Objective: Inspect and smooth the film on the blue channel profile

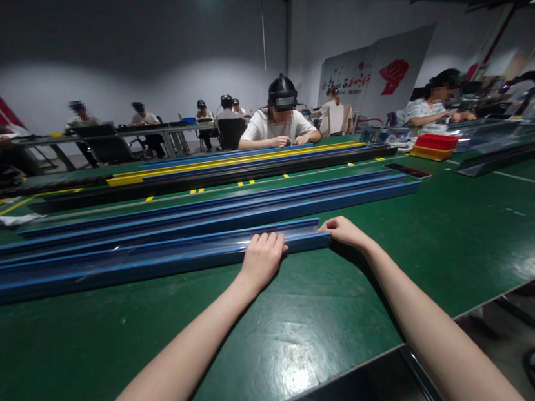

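A long blue channel strip (158,266) lies across the green table, its trough lined with what looks like clear plastic. Near its right end, my left hand (263,257) rests over the channel with fingers curled onto its front wall. At the very end of the strip, my right hand (347,231) has its thumb and fingers closed together against the tip. Whatever is between those fingertips is too small to make out. Just behind lie more blue channel strips (211,221), roughly parallel to the one under my hands.
Farther back are yellow strips (238,163) and a black strip (216,178). A dark phone-like slab (408,171) lies right of the blue strips, with red and yellow bins (435,146) beyond. A co-worker (280,121) sits opposite. The table's near edge (328,378) runs diagonally below my arms.
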